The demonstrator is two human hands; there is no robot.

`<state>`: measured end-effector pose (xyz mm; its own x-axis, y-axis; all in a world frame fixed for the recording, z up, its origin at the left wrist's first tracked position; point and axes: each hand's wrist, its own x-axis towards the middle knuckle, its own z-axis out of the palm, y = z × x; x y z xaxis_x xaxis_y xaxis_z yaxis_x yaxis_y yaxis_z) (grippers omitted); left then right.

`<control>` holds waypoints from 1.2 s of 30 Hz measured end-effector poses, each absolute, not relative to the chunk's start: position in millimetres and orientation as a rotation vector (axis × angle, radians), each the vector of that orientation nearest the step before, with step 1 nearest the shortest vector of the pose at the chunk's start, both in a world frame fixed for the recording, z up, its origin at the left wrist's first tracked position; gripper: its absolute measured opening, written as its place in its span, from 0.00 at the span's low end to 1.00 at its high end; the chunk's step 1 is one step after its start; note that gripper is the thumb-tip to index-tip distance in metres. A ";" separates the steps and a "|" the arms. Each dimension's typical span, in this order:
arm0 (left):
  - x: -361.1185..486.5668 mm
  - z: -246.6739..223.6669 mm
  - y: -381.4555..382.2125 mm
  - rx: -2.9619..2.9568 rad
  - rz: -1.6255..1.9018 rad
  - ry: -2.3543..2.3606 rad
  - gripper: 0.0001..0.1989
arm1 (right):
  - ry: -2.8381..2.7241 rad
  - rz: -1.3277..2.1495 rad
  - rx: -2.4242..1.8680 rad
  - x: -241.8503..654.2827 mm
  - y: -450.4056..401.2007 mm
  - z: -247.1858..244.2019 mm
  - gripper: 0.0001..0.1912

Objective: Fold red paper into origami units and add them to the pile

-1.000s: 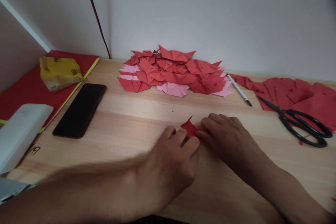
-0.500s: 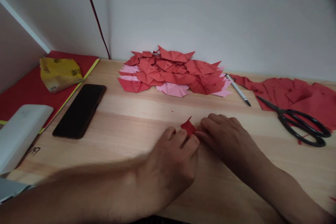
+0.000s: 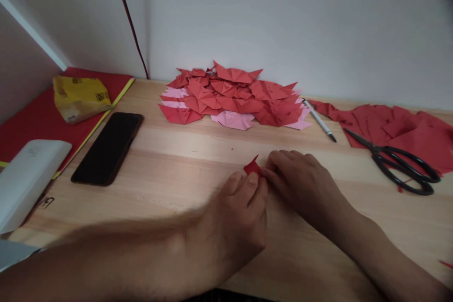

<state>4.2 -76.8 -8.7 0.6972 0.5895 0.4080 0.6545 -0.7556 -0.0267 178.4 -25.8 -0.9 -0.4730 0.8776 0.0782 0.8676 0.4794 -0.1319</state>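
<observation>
A small piece of red paper (image 3: 252,167), folded with a pointed corner sticking up, sits between my two hands just above the wooden table (image 3: 170,165). My left hand (image 3: 242,217) is closed on it from the near side, and its fingers cover most of the paper. From the right, my right hand (image 3: 297,179) pinches the paper's edge with thumb and curled fingers. Behind them, against the wall, lies a pile of folded red paper shapes (image 3: 233,88), with pink ones (image 3: 233,120) among them.
Scissors (image 3: 392,160) with black handles rest against crumpled red paper (image 3: 399,122) on the right. A white pen (image 3: 320,120) lies beside the pile. Leftward are a black phone (image 3: 108,148), a white power-bank-like block (image 3: 31,181) and a yellow packet (image 3: 82,99) on a red sheet (image 3: 21,113).
Both hands have shifted very slightly, the right one a little toward the left hand. The red paper stays between them, and the view has moved a touch.
</observation>
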 end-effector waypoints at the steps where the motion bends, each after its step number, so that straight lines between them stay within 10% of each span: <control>1: 4.0 -8.1 -76.6 -2.730 -0.564 -1.006 0.13 | -2.575 0.137 -1.547 178.0 -24.6 -0.8 0.11; 12: 1.3 -2.8 -75.1 -2.715 -0.466 -0.976 0.13 | -2.429 0.767 -1.548 196.8 -16.2 17.0 0.09; 36: 0.9 -7.7 -75.1 -2.724 -0.451 -0.919 0.15 | -2.683 0.461 -1.486 196.4 -20.3 7.3 0.06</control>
